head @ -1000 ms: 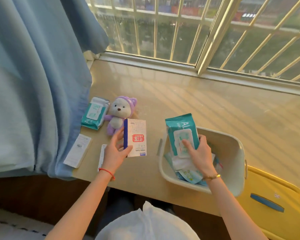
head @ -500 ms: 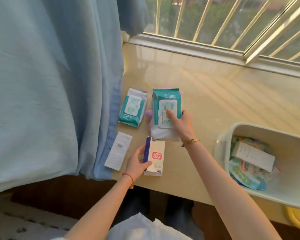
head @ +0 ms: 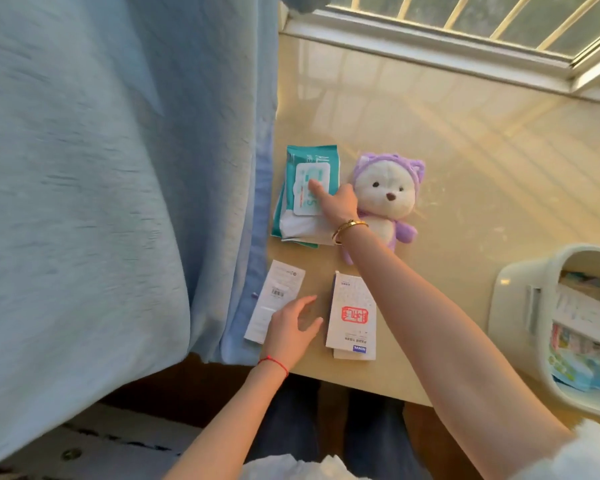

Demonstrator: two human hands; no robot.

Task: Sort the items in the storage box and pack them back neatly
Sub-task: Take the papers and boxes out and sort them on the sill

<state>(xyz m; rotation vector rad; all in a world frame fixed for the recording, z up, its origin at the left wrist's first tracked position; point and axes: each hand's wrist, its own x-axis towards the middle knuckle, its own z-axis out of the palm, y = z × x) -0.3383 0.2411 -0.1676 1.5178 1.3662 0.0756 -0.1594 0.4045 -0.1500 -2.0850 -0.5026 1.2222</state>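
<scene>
A teal wet-wipes pack [head: 309,188] lies stacked on a second teal pack [head: 278,220] beside the curtain. My right hand [head: 336,200] reaches across and presses the top pack's lid with a straight index finger. A white plush bear in a purple hood [head: 388,199] lies just right of the packs, partly behind my wrist. A white carton with a red stamp [head: 352,317] lies flat near the table's front edge. My left hand [head: 291,329] hovers relaxed and empty between that carton and a narrow white box [head: 274,297]. The white storage box [head: 516,320] stands at the right with several packets inside.
A blue curtain [head: 118,202] hangs along the left and overlaps the table's left edge. The window frame [head: 430,50] runs along the back. The beige table [head: 465,168] extends between the bear and the window. The front edge is close to my legs.
My right hand carried the teal pack out of the storage box and set it on the other teal pack. My left hand let go of the red-stamped carton, which now lies flat.
</scene>
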